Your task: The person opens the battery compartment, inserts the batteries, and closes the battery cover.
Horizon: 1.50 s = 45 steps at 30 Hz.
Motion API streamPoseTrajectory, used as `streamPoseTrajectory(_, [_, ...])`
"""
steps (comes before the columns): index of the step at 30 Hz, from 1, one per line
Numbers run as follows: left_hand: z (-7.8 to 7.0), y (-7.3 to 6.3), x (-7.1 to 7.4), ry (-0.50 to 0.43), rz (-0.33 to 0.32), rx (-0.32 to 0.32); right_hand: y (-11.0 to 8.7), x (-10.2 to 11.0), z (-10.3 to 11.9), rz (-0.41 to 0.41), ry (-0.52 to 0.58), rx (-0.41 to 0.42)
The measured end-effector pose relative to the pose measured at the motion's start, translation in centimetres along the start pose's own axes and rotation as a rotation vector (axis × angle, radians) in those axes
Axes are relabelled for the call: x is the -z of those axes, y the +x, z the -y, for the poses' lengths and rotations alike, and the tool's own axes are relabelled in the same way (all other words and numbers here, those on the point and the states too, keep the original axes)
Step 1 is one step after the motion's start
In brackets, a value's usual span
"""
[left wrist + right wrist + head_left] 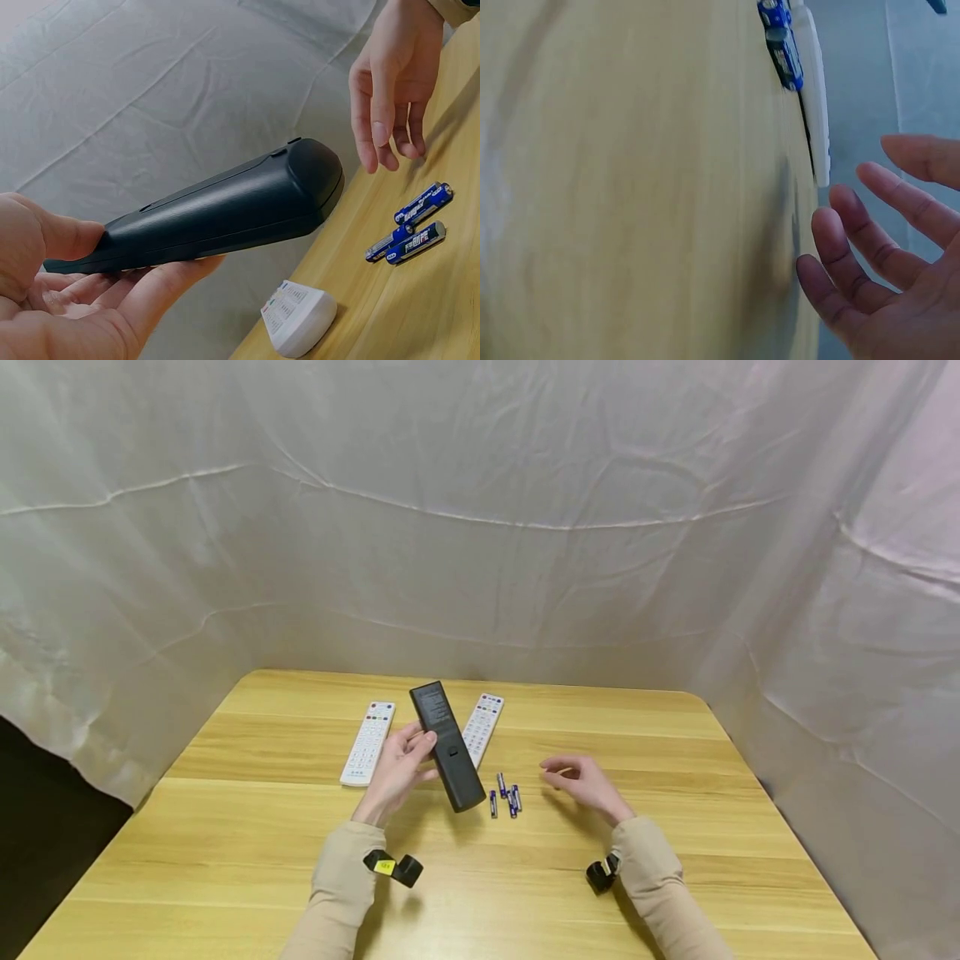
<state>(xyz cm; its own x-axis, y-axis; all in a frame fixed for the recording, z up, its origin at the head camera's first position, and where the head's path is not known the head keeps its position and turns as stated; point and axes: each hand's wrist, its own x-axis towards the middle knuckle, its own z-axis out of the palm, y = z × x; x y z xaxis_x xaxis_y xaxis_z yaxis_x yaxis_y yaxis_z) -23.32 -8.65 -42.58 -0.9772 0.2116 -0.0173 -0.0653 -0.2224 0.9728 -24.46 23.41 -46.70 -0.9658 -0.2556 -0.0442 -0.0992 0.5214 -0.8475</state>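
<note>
My left hand (pixel 400 768) grips a black remote control (pixel 448 745) near its middle, thumb on top and fingers beneath. Its back faces up toward the head camera, showing a label and a battery cover with a small latch. In the left wrist view the black remote (pixel 225 206) is tilted, held above the table. My right hand (pixel 585 783) hovers over the table with loosely bent fingers and nothing in them. Just left of it lie several blue and silver batteries (pixel 513 802), seen close together as batteries (pixel 412 229) in the left wrist view.
One white remote (pixel 367 743) lies left of my left hand. A second white remote (pixel 482 727) lies behind the black one, partly covered by it in the head view. The wooden table (pixel 247 860) is bordered by grey-white cloth (pixel 480 568) at the back and sides.
</note>
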Motion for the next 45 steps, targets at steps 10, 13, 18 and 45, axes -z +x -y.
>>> streamPoseTrajectory(10, [0.1,0.1,0.2,-0.004,0.022,0.001,-0.3,-1.2,2.0,0.063,-0.234,0.188])
streamPoseTrajectory(13, [0.1,0.1,0.3,0.002,0.023,-0.001,-0.4,-1.8,2.7,0.079,-0.277,0.218])
streamPoseTrajectory(18, [0.1,0.1,0.3,0.004,0.021,0.002,-0.3,-2.8,3.8,0.106,-0.328,0.228])
streamPoseTrajectory(45, [0.3,0.0,-0.1,0.036,0.039,-0.010,-0.3,-7.1,10.1,-0.151,-0.405,0.641])
